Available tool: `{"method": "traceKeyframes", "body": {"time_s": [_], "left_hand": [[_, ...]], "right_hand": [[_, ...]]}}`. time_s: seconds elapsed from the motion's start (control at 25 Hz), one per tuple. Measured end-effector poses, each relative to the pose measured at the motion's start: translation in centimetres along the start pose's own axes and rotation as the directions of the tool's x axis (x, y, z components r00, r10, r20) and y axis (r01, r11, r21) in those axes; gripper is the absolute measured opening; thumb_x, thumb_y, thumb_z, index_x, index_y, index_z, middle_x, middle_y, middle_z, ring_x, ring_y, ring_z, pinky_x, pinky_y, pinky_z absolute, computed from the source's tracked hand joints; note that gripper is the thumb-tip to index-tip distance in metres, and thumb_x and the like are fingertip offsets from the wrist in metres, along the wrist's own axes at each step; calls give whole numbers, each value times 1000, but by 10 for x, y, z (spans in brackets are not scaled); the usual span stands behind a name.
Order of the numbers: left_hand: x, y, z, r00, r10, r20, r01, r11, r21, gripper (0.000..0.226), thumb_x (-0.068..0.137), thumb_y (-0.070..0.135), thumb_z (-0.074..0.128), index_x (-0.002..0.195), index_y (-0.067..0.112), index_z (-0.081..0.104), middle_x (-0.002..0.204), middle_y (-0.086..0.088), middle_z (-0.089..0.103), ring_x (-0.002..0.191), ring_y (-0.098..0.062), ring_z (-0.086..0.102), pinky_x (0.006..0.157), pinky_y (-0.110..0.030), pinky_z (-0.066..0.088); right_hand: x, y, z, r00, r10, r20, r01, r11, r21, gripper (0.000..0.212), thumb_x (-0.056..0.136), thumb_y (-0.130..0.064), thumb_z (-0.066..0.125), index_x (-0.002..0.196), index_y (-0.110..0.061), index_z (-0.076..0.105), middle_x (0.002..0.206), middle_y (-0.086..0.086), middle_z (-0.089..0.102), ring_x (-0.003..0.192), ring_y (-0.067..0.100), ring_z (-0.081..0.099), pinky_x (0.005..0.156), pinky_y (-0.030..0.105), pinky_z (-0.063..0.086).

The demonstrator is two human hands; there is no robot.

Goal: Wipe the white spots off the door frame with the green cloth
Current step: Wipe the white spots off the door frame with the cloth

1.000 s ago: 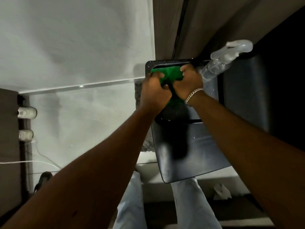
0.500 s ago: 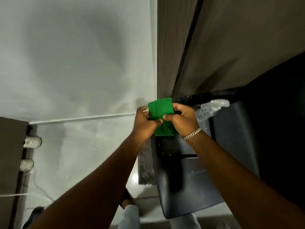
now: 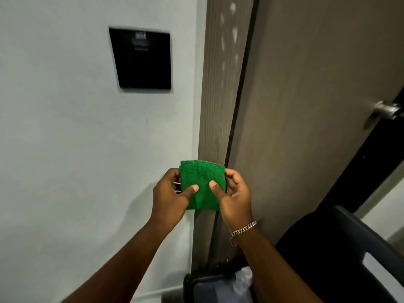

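A folded green cloth (image 3: 202,182) is held up in front of the lower door frame. My left hand (image 3: 169,196) grips its left edge and my right hand (image 3: 234,194) grips its right edge, both thumbs pressed on the front. The wood-grain door frame (image 3: 218,95) runs up the middle of the view. Several white spots (image 3: 234,33) dot its upper part, well above the cloth. A silver bracelet sits on my right wrist.
A black wall panel (image 3: 142,59) hangs on the white wall left of the frame. The brown door (image 3: 317,84) stands right of the frame, with a metal knob (image 3: 385,110). A dark chair (image 3: 341,254) and a clear spray bottle (image 3: 242,281) sit low at the right.
Both hands lifted the green cloth off the dark chair up to the door frame. The view tilted upward, bringing the wall panel, white spots and door knob into sight.
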State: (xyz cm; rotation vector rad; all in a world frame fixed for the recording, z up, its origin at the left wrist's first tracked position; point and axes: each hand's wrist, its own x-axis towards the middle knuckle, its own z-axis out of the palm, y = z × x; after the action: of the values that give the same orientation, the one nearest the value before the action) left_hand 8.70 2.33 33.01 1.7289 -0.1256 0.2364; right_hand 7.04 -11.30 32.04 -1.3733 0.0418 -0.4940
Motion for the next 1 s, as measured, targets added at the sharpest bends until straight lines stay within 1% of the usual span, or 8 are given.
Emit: {"method": "traceKeyframes", "body": {"time_s": [0.08, 0.2, 0.44, 0.56, 0.64, 0.76, 0.88, 1.0], "left_hand": [[15, 41, -4, 987, 158, -12, -158, 987, 26, 39, 79, 6, 77, 107, 23, 56, 93, 10, 65, 87, -11, 67, 63, -12, 55], [38, 99, -17, 908, 418, -37, -413, 905, 101, 34, 84, 5, 69, 114, 16, 57, 98, 2, 65, 91, -12, 66, 74, -16, 56], [108, 223, -51, 572, 820, 8, -751, 520, 406, 36, 85, 12, 56, 120, 6, 60, 123, -10, 65, 118, -23, 60, 101, -36, 48], [143, 268, -58, 518, 826, 220, -733, 296, 613, 53, 90, 16, 52, 141, 6, 46, 154, -13, 40, 149, -28, 26, 123, -45, 20], [170, 286, -63, 508, 801, 318, -634, 98, 767, 66, 95, 26, 47, 153, 8, 23, 165, -11, 14, 153, -26, 3, 124, -46, 2], [201, 291, -66, 447, 813, 374, -432, -170, 886, 75, 96, 45, 30, 157, 12, 0, 166, -11, -4, 153, -27, -7, 123, -51, -1], [215, 285, -63, 362, 872, 330, -362, -194, 912, 77, 95, 53, 18, 156, 11, -3, 166, -12, -2, 153, -28, -2, 122, -53, 4], [223, 285, -60, 321, 894, 312, -348, -196, 917, 78, 95, 56, 16, 156, 11, -2, 166, -13, 2, 153, -30, 2, 121, -54, 7]], "right_hand": [[17, -37, 10, 992, -108, -59, 110, 993, 33, 32, 84, 10, 62, 101, -16, 59, 99, 3, 69, 86, 5, 68, 75, 18, 57], [44, -80, 20, 963, -221, -152, 233, 970, 64, 34, 86, 9, 60, 100, -22, 57, 98, 2, 68, 85, 5, 66, 73, 14, 55], [92, -138, 42, 892, -389, -231, 392, 919, -34, 33, 87, 1, 61, 97, -30, 56, 98, -1, 66, 92, 16, 65, 75, 16, 53], [98, -147, 53, 842, -467, -270, 398, 875, -275, 31, 87, -7, 62, 107, -29, 54, 111, 1, 61, 109, 25, 60, 88, 32, 50], [102, -143, 57, 652, -700, -291, 469, 674, -571, 36, 85, -12, 59, 119, -21, 53, 125, 4, 56, 121, 25, 51, 102, 39, 41], [109, -117, 64, 467, -883, 38, 622, 298, -724, 34, 95, -15, 42, 125, -15, 56, 136, 8, 57, 133, 22, 45, 112, 42, 35], [114, -77, 64, 501, -823, 267, 611, 118, -783, 50, 94, -22, 38, 143, -12, 42, 155, 5, 36, 146, 24, 29, 121, 44, 22], [124, -61, 62, 541, -825, 165, 510, 166, -844, 58, 98, -37, 29, 149, -10, 27, 160, 5, 22, 150, 26, 19, 124, 47, 6]]}}
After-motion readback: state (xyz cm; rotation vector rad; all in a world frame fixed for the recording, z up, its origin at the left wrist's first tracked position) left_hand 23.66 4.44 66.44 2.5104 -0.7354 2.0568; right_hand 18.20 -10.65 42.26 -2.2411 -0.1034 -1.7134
